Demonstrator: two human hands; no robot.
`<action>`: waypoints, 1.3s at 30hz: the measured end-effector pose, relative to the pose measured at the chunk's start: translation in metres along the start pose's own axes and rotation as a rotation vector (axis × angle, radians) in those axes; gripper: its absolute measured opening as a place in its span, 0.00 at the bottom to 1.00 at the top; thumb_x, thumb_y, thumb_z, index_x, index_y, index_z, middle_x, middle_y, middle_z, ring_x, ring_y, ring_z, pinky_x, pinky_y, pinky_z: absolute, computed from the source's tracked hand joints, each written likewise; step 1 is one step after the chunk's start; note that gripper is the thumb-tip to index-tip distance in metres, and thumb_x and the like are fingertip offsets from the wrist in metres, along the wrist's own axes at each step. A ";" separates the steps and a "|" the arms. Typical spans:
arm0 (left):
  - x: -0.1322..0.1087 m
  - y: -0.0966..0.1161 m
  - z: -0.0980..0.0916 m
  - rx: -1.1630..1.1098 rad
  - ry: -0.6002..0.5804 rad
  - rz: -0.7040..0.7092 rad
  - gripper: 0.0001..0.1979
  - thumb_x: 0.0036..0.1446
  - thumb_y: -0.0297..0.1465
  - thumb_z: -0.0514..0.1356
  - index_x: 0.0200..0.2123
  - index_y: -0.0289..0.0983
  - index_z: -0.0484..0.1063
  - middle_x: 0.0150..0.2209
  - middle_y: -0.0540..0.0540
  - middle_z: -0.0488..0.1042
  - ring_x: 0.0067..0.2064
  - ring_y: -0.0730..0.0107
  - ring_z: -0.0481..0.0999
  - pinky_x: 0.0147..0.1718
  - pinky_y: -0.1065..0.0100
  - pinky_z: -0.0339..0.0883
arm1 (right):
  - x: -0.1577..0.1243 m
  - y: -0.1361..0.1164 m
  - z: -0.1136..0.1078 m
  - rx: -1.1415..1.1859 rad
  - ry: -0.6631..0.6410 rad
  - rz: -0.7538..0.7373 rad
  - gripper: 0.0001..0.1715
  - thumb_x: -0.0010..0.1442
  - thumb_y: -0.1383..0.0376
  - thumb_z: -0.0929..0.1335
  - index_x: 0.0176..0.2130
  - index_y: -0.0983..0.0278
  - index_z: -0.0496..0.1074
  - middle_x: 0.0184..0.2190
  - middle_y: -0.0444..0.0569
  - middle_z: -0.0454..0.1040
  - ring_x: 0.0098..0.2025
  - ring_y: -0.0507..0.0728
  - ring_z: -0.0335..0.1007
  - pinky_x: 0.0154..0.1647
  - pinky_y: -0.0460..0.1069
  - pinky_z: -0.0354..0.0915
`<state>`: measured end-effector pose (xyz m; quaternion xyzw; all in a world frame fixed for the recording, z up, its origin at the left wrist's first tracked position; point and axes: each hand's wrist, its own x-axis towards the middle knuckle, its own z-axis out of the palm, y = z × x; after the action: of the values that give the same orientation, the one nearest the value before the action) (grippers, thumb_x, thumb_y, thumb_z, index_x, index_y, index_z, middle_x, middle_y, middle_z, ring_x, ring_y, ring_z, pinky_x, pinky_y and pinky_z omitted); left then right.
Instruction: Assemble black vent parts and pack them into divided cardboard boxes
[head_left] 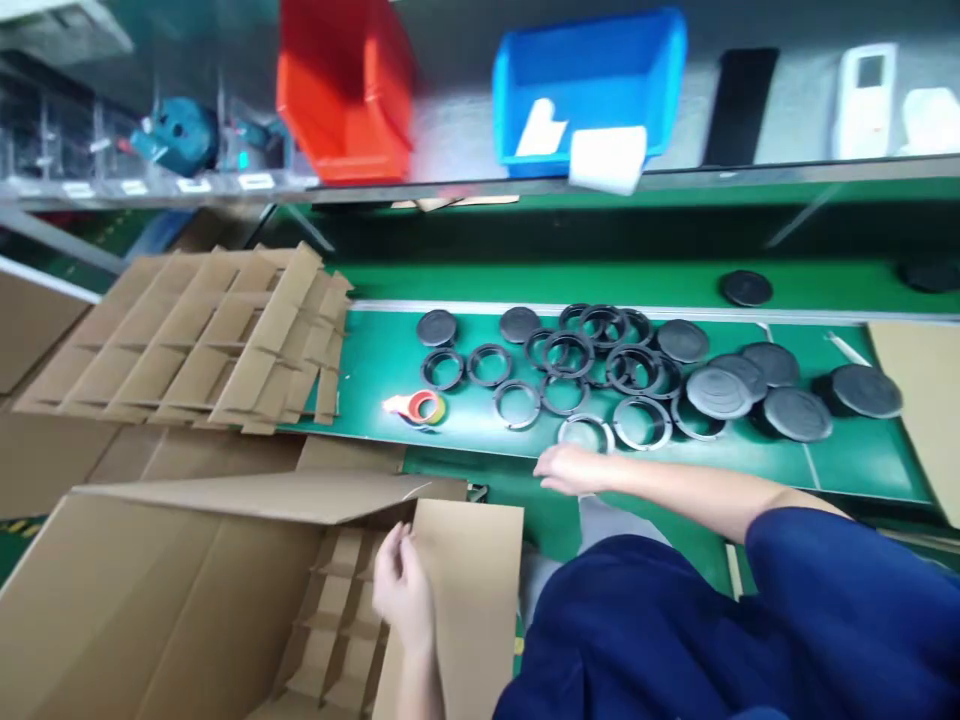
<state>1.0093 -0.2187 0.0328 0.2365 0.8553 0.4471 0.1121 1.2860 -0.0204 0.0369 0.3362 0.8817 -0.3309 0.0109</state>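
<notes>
Navy-blue cloth of the person's short-sleeved top point(637, 630) fills the lower right, nearest the camera. Just beyond it, the right hand point(564, 468) is at the front edge of the green-surfaced table point(390, 350), its fingers bent and close together, pointing left. Directly past those fingers lies a flat black plastic ring with a pale inner edge point(609, 436), partly covered by the hand; whether they touch, I cannot tell. Being round, the ring offers no long axis. Of the two hands, the right is clearly nearer to it.

Well apart, to the left and closer to the person, the left hand point(405, 585) hangs above the open brown cardboard box point(187, 600), by its right-hand flap. Its fingers curl in toward the thumb, leaving little gap. No object shows in either grip, though I cannot tell whether something small is hidden there. Inside the box, below and left of that hand, a brown cardboard divider grid point(328, 600) forms square compartments. More black rings point(666, 425) lie beyond and right of the near one.
</notes>
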 end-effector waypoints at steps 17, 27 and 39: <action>-0.183 0.229 0.360 0.504 -1.285 1.149 0.39 0.60 0.36 0.65 0.71 0.36 0.58 0.72 0.32 0.59 0.73 0.46 0.57 0.71 0.47 0.54 | -0.269 0.328 -0.062 0.100 0.140 1.207 0.71 0.50 0.50 0.78 0.77 0.54 0.39 0.77 0.63 0.34 0.76 0.78 0.39 0.68 0.69 0.57; -0.260 0.247 0.439 0.847 -1.316 1.060 0.58 0.50 0.44 0.73 0.76 0.51 0.44 0.78 0.37 0.27 0.77 0.33 0.28 0.69 0.29 0.39 | -0.258 0.343 -0.015 0.205 0.350 1.168 0.79 0.43 0.47 0.79 0.76 0.54 0.34 0.75 0.65 0.31 0.74 0.82 0.38 0.67 0.70 0.54; -0.291 0.278 0.482 0.808 -1.272 1.147 0.54 0.52 0.51 0.68 0.76 0.44 0.48 0.78 0.35 0.34 0.76 0.29 0.27 0.70 0.30 0.28 | -0.292 0.299 0.012 0.222 0.799 1.289 0.73 0.47 0.45 0.75 0.75 0.62 0.38 0.69 0.72 0.42 0.67 0.84 0.48 0.62 0.73 0.52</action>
<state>1.5397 0.1132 -0.0230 0.8411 0.4772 -0.1086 0.2302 1.6885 -0.0324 -0.0743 0.8770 0.4100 -0.1993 -0.1517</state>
